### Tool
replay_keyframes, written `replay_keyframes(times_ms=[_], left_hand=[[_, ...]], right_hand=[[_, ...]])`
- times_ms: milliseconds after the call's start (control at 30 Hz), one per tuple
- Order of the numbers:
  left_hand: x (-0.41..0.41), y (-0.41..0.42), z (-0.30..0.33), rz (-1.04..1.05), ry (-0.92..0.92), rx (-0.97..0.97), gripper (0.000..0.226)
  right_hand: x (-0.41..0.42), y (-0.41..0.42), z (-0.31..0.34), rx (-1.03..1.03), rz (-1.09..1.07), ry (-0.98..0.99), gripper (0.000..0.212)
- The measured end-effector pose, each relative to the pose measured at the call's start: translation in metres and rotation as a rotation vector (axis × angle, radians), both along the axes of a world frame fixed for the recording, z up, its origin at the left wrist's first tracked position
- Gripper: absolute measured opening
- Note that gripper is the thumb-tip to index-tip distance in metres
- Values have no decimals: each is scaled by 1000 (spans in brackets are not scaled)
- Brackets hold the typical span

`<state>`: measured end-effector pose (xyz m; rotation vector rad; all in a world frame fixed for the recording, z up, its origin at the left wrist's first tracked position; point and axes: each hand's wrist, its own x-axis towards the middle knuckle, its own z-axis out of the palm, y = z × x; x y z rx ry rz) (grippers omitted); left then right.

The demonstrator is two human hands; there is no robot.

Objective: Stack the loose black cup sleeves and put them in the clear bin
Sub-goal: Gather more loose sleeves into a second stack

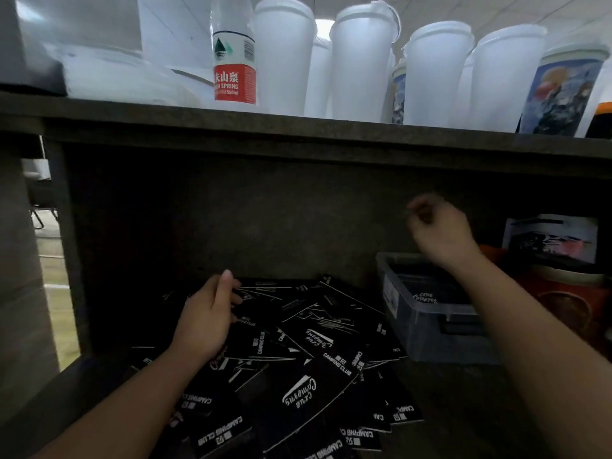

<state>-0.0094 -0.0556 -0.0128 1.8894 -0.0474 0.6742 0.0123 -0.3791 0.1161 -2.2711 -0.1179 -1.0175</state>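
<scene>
left hand point(207, 314) on loose black sleeves point(298, 366), right hand point(440, 231) above clear bin point(427, 321)

I see through one head-worn wide-angle camera, looking forward and down into a dark shelf point(298, 207) from close range, its upper board crossing the frame's top third.
</scene>
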Motion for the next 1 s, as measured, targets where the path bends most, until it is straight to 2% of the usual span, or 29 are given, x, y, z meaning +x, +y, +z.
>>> replay_keyframes(times_ms=[67,167,300,367,467,567,733,867,1000], left_hand=[[-6,3,3,7,31,43,42],[-22,12,23,-8,146,308,36],[-92,9,52,-256,412,664,32],[-135,-4,44,-288,391,783,36],[-164,-22,23,-249,290,895,57],[-145,-26,4,-268,300,900,75],[-112,-21,0,-272,218,840,53],[-95,-12,10,-233,197,748,25],[-93,-4,11,-175,146,721,30]], right_hand=[[-23,35,-17,-12,110,-58,11],[-34,73,-55,-42,224,-4,10],[-30,91,-102,-18,295,153,11],[-28,90,-119,-82,339,224,12],[-31,86,-127,-156,414,296,14],[-38,85,-122,-154,482,308,11],[-44,84,-119,-128,642,357,13],[-44,85,-121,-135,724,353,12],[-41,88,-122,-105,749,372,15]])
